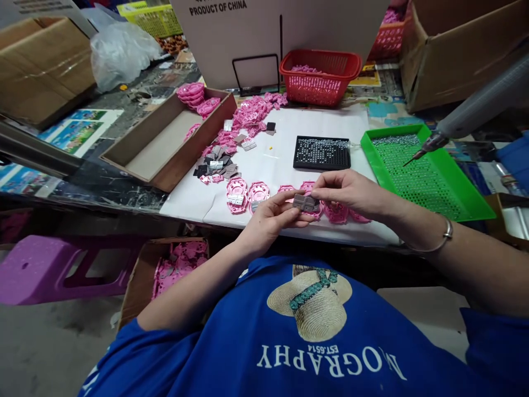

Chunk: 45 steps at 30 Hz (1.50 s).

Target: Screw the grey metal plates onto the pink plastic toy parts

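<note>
Between my two hands is a small grey plastic piece (306,203) with a raised pattern. My left hand (276,216) grips its left end between thumb and fingers. The thumb and forefinger of my right hand (349,190) pinch its upper right edge. Several pink oval plastic parts (259,192) lie in a row along the near table edge, partly hidden behind my hands. The leftmost pink part (237,186) carries a silvery piece (235,199). Grey and silvery pieces (219,164) are heaped to the left, beside a pile of pink parts (253,114).
A black perforated tray (322,160) and a green tray (467,205) hold small screws. An electric screwdriver (438,138) hangs over the green tray. A red basket (314,91) stands behind, a shallow wooden box (152,177) at left. A purple stool (37,270) is on the floor.
</note>
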### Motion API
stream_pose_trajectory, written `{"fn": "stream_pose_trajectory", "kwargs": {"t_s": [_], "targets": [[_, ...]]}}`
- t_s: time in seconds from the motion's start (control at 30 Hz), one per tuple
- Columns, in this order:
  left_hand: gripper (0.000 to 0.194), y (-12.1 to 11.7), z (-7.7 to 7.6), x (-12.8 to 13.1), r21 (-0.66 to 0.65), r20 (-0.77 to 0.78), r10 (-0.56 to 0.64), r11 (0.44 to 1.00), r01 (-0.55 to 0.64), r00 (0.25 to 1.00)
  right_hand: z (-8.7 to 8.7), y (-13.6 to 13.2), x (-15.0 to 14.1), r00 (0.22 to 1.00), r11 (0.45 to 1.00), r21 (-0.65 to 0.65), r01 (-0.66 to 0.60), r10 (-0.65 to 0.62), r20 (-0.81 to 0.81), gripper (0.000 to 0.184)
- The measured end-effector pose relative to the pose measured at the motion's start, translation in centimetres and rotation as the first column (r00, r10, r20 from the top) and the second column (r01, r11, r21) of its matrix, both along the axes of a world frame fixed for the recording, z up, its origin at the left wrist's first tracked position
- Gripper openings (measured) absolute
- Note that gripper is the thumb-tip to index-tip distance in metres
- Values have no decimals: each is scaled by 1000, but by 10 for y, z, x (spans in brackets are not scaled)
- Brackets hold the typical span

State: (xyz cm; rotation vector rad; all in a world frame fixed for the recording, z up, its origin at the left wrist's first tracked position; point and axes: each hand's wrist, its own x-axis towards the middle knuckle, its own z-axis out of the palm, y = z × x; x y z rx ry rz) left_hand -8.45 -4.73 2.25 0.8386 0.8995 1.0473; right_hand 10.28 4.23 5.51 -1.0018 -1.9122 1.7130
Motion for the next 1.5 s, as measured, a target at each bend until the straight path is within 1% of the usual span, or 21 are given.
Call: {"fn": "stream_pose_trajectory", "kwargs": {"t_s": [0.1,0.17,0.3,0.4,0.47,0.53,0.6,0.67,0.7,0.73,0.8,0.87,0.9,1.0,1.07,1.17,1.23,1.3,1.4,1.43,1.5], "targets": [[40,3,2,4,25,-62,34,999,-33,998,-2,-1,5,1000,999,14,31,-31,2,27],[34,4,2,4,33,-89,74,997,-71,993,-3,-3,7,998,998,-19,66,-66,0,26],[34,6,-1,2,6,-101,115,993,-115,988,-3,-4,13,984,977,-117,176,-177,-3,24],[36,6,-2,2,-15,-92,110,994,-112,990,-4,-3,20,982,972,-140,188,-190,2,21],[39,5,-1,3,-5,-80,96,995,-96,992,-3,-3,24,985,978,-124,169,-170,4,20],[39,5,0,6,9,-77,75,997,-75,994,-1,-5,27,987,986,-50,158,-157,19,20],[36,6,0,9,-1,-97,29,1000,-29,995,2,-10,28,985,983,95,160,-165,55,17],[34,8,1,14,-29,-122,-42,999,39,992,6,-15,26,980,951,272,145,-176,95,15],[32,9,2,16,-37,-131,-75,997,70,989,8,-18,25,981,938,329,112,-158,116,15],[31,10,3,18,-35,-137,-96,995,92,986,9,-20,24,984,936,348,58,-113,139,17],[30,12,5,21,-13,-138,-126,992,126,982,12,-20,24,987,956,281,-85,42,157,23],[30,14,8,22,5,-127,-165,986,167,978,13,-17,28,975,965,155,-213,198,106,29],[29,14,10,22,8,-115,-189,981,191,975,14,-14,30,968,963,103,-249,243,66,31],[25,15,12,21,38,-51,-249,967,251,967,15,-5,37,963,962,-33,-271,271,-17,33],[22,15,14,23,76,16,-261,963,259,965,15,-3,38,972,968,-91,-233,229,-52,31],[23,20,24,28,117,98,-205,974,193,974,13,-3,32,981,992,-87,-94,77,-176,17],[24,25,34,31,124,78,-112,987,102,991,13,-5,25,960,997,-68,-24,4,-280,18],[22,32,44,31,136,13,12,991,-14,1000,15,-5,21,950,999,-54,-6,-11,-313,21],[21,40,49,22,155,-58,167,975,-157,984,22,0,25,984,1000,-3,14,-14,-179,26],[21,41,47,17,153,-61,192,972,-181,980,23,4,28,994,999,38,14,-10,-109,25],[23,41,40,8,141,-43,208,970,-200,977,22,11,36,998,983,180,-44,37,42,22]]}}
